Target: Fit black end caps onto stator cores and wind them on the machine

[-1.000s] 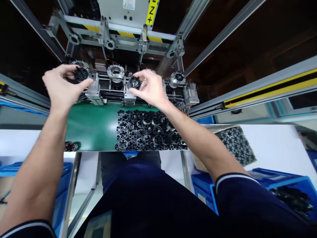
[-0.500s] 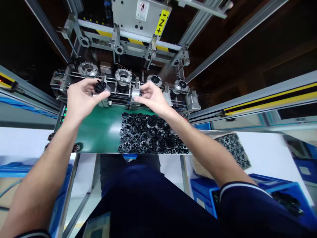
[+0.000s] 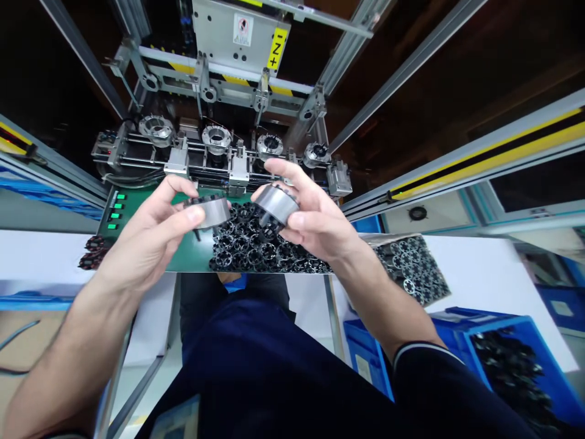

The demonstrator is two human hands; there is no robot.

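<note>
My left hand grips a motor stator core, a grey metal ring with black plastic ends, between thumb and fingers. Tilted in my right hand is a second stator core of the same kind, its black prongs pointing down. The two cores are close together but apart, above the front of the green work surface. Below them lie many more stator cores, packed side by side and partly hidden by my right hand.
Behind my hands stands a machine with several round metal fixtures; the two on the right hold dark parts. Red-and-black wound parts sit at the left. On the right are a sheet of cores and a blue bin of black parts.
Both hands have drawn back from the machine's fixtures toward my body, each still holding a stator core. The view has shifted slightly.
</note>
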